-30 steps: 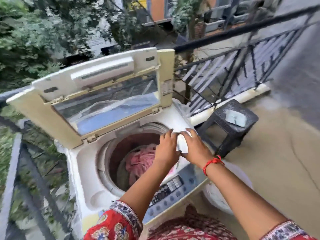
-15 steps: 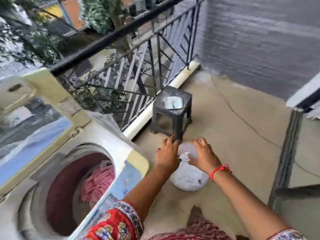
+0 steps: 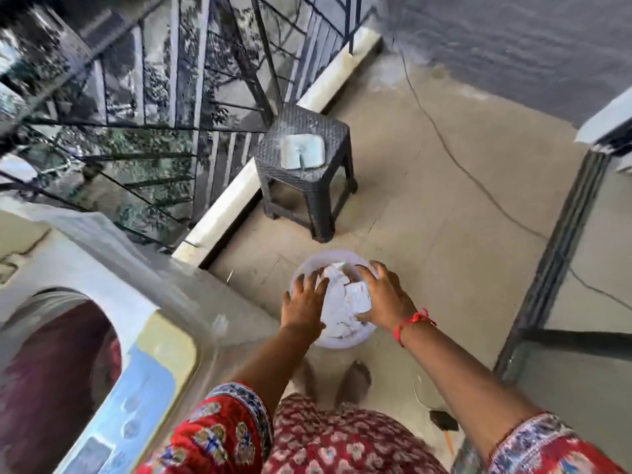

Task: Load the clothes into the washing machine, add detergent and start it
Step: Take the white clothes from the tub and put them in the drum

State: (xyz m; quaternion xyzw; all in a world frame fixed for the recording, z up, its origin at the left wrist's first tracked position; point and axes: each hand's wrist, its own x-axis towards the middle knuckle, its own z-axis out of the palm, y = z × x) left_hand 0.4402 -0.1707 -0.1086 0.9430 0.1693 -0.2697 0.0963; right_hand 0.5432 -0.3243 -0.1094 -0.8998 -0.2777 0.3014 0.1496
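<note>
Washing machine [image 3: 113, 268] down at lower left, drum mouth [image 3: 58, 364] open and dark red inside, control panel [image 3: 136, 398] pale blue along the near edge, all blurred. Over to the right, on the concrete floor [image 3: 444, 217]: a white tub [image 3: 338, 340] stuffed with a crumpled white packet [image 3: 345, 302]. Left hand [image 3: 304, 302] spread over the tub's left side, fingers splayed and loose, pressed to the packet rather than curled round it. Right hand [image 3: 386, 295] on the other side, fingers bent against the packet, thumb low near the rim — real grip or mere touch, cannot tell. Red thread [image 3: 410, 321] round the right wrist. Red patterned sleeves [image 3: 222, 436] at the bottom edge. Behind the tub, a dark woven stool [image 3: 307, 186] just beside the railing [image 3: 205, 97], a small pale dish [image 3: 301, 152] on its seat. Thin cable [image 3: 455, 159] trailing across the floor.
</note>
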